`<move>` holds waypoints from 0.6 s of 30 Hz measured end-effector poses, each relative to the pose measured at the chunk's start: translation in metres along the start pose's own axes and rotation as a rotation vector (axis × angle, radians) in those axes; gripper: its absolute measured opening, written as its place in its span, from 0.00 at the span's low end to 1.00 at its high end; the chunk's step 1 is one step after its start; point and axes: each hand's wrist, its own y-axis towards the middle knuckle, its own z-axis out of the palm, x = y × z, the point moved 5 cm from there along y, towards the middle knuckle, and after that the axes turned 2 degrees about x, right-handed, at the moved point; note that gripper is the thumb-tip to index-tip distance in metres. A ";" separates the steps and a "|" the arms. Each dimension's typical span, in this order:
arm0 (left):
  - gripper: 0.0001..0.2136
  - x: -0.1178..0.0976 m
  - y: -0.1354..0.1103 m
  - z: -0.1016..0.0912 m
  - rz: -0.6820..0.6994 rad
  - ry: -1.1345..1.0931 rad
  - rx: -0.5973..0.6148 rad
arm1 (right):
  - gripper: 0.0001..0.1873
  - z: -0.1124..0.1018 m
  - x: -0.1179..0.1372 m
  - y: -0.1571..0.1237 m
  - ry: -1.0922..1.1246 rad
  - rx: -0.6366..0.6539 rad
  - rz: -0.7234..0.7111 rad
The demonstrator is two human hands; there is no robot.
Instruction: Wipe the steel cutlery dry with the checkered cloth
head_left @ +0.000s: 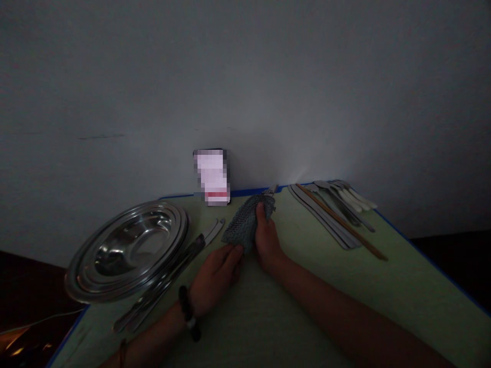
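Note:
A grey patterned cloth is held between my two hands over the middle of the table, and it looks folded. My left hand, a dark bead bracelet on its wrist, pinches the cloth's near lower edge. From the right, my right hand grips it with the thumb lying on top. A small pale tip shows just past the cloth's far end; whether it belongs to something inside the folds, I cannot tell. Knives with shiny handles lie to the left of my left hand.
Stacked steel plates or bowls stand at the table's left. A lit phone leans on the wall. To the right lie several flat metal utensils, a brown stick and spoons with white handles. The green table has blue edges.

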 end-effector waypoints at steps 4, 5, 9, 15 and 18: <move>0.19 0.001 0.000 -0.001 0.005 0.004 -0.015 | 0.34 0.000 -0.002 0.000 0.014 -0.009 0.018; 0.19 0.001 0.000 -0.001 -0.001 0.004 -0.010 | 0.33 0.000 -0.002 0.001 0.022 -0.008 0.018; 0.19 0.001 0.000 -0.001 -0.020 -0.001 0.005 | 0.34 0.000 -0.001 0.000 0.024 -0.018 0.018; 0.19 0.002 -0.001 0.001 -0.042 -0.018 0.049 | 0.33 0.001 0.001 0.000 0.004 0.017 -0.004; 0.18 0.004 -0.001 0.002 -0.035 -0.017 0.050 | 0.33 0.001 0.000 0.001 0.012 0.016 -0.015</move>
